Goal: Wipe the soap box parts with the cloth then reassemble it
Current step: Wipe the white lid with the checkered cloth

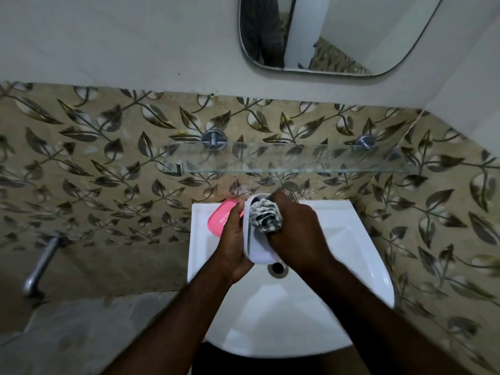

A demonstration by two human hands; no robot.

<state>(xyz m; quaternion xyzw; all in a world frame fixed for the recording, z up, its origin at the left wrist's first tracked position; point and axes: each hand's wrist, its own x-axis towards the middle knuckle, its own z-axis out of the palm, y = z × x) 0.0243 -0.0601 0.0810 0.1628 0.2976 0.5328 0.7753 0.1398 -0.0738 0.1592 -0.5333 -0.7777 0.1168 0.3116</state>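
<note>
My left hand point(232, 239) grips a white soap box part point(260, 254) by its left side and holds it tilted above the white sink point(359, 239). My right hand point(296, 228) is closed on a bunched grey and white cloth point(264, 217) and presses it into the hollow of the white part. A pink soap box part point(219, 219) lies flat on the sink's back left corner, partly hidden behind my left hand.
The sink drain point(277, 267) shows just below the white part. A glass shelf point(284, 159) on two metal brackets juts from the leaf-patterned tiled wall above the sink. A metal tap point(40, 266) sticks out at the left. A mirror point(332, 33) hangs above.
</note>
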